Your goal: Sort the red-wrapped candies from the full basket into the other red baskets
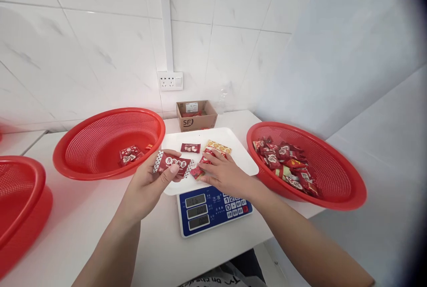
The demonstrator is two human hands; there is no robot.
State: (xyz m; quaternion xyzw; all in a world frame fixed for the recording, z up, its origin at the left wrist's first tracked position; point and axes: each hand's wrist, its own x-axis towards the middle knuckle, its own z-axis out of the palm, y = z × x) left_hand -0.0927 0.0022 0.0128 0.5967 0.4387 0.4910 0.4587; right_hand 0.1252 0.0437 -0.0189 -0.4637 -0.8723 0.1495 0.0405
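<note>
My left hand [148, 184] is closed on a red wrapped candy with white dotted ends [172, 163], held just above the near left corner of the white scale tray [240, 155]. My right hand [223, 172] lies on the tray, fingers pressed on small red candies [196, 172] at its front. One more red candy [190, 147] and a yellow-orange packet [218, 147] rest further back on the tray. The tray sits on a blue electronic scale [213, 209] with lit displays.
A red mesh basket [110, 140] at left holds a few candies. Another red basket [307, 164] at right holds several mixed candies. A third red basket [20, 198] is at the far left edge. A small cardboard box [196, 115] stands by the tiled wall under a socket [170, 81].
</note>
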